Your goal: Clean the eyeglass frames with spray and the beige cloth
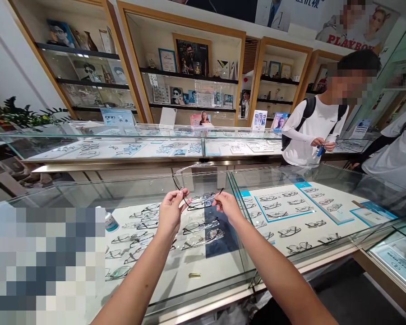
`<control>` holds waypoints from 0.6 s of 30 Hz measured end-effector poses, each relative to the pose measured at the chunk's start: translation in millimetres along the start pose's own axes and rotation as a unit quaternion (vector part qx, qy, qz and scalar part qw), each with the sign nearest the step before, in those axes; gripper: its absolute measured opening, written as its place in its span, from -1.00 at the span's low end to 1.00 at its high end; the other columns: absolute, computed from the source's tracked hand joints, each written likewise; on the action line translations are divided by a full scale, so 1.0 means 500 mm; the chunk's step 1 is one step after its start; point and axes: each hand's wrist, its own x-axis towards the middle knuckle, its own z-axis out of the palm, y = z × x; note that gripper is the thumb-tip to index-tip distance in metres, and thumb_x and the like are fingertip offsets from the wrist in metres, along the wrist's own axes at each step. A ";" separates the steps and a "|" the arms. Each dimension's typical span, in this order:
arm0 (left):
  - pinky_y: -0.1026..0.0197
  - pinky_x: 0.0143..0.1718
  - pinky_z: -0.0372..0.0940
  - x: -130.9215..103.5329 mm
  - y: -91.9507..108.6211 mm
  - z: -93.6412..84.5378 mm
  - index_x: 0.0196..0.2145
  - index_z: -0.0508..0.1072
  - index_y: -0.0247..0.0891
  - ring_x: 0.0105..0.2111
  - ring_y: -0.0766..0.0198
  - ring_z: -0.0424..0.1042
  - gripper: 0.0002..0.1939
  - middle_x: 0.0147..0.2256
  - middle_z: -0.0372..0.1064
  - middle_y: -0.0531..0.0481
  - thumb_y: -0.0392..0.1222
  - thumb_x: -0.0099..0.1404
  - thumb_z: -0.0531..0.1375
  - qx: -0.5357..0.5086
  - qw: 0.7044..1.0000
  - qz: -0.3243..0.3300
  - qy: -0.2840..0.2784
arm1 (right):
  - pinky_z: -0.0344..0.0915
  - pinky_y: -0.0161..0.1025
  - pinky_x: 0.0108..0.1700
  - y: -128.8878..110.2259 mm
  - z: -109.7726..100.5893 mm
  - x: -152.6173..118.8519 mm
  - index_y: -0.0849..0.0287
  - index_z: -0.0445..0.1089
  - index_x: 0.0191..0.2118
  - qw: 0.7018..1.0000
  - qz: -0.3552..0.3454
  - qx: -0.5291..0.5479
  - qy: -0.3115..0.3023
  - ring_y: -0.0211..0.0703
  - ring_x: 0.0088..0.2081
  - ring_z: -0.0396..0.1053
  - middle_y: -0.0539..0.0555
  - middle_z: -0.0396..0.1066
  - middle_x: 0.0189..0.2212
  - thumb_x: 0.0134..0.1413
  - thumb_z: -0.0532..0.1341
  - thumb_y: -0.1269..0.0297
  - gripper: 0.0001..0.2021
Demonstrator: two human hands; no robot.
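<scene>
Above the front glass display case, both of my hands are raised with a thin dark pair of glasses point(177, 182) between them. My left hand point(170, 213) pinches the pair at one side, its fingers closed. On the other side, my right hand point(230, 208) is closed on a slim dark arm of the pair. Behind the hands, the thin frame blends with the eyewear in the case, so its full outline is hard to make out. Below lie several rows of eyeglasses point(192, 227), some over a dark blue panel point(223, 248).
A white bottle point(111, 222) stands left in the case, and a small gold-green piece point(194, 275) lies near its front. Across the aisle runs another glass case point(122, 155). A person in white point(313, 119) stands there, handling something blue. Another person point(392, 140) is at far right.
</scene>
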 end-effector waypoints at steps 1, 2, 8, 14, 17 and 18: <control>-0.10 0.09 0.52 0.000 -0.001 0.000 -0.27 0.46 -0.23 0.10 0.03 0.53 -0.48 0.02 0.55 -0.20 0.19 0.06 0.51 0.002 1.000 0.002 0.002 | -0.04 -0.32 -0.56 0.002 0.000 0.000 0.17 0.39 -0.40 1.000 0.003 -0.002 -0.002 -0.33 -0.64 0.23 0.04 0.52 -0.51 -0.02 0.26 0.14 -0.81; -0.09 0.09 0.52 0.000 -0.002 -0.001 -0.27 0.47 -0.24 0.10 0.03 0.53 -0.48 0.02 0.55 -0.20 0.19 0.06 0.52 0.007 1.000 0.002 0.003 | -0.04 -0.31 -0.56 0.004 0.000 0.000 0.16 0.39 -0.40 1.000 0.003 -0.005 0.002 -0.33 -0.64 0.22 0.03 0.50 -0.53 -0.02 0.27 0.14 -0.81; -0.11 0.10 0.48 -0.004 -0.008 0.001 -0.30 0.53 -0.22 0.10 -0.03 0.51 -0.45 -0.03 0.57 -0.19 0.27 0.02 0.52 0.059 0.998 0.031 -0.019 | 0.04 -0.30 -0.46 -0.010 -0.002 -0.019 0.07 0.25 -0.42 0.982 -0.128 -0.066 0.121 -0.30 -0.55 0.09 -0.16 0.20 -0.59 0.09 0.32 0.14 -0.75; -0.09 0.07 0.45 -0.022 -0.023 0.013 -0.34 0.61 -0.23 0.06 -0.09 0.51 -0.54 0.04 0.52 -0.25 0.26 0.14 0.45 0.162 0.977 0.087 -0.109 | 0.35 -0.13 0.01 -0.024 0.040 -0.076 0.03 0.54 -0.01 0.916 -0.308 -0.256 -0.014 -0.04 -0.04 0.45 0.07 0.58 -0.08 0.21 0.33 0.27 -0.77; -0.10 0.12 0.42 -0.035 -0.022 0.022 -0.34 0.63 -0.21 0.10 -0.11 0.48 -0.58 0.08 0.50 -0.25 0.22 0.15 0.46 0.166 0.973 0.082 -0.139 | 0.36 -0.08 0.10 -0.021 0.048 -0.080 0.01 0.55 0.05 0.918 -0.308 -0.245 -0.047 -0.01 0.05 0.48 0.09 0.59 0.01 0.26 0.31 0.26 -0.74; -0.10 0.13 0.41 -0.039 -0.021 0.025 -0.34 0.64 -0.21 0.11 -0.11 0.48 -0.59 0.10 0.49 -0.25 0.22 0.15 0.46 0.165 0.973 0.075 -0.146 | 0.38 -0.08 0.08 -0.020 0.047 -0.078 0.02 0.56 0.04 0.924 -0.301 -0.232 -0.047 -0.01 0.05 0.49 0.10 0.60 0.02 0.27 0.31 0.24 -0.75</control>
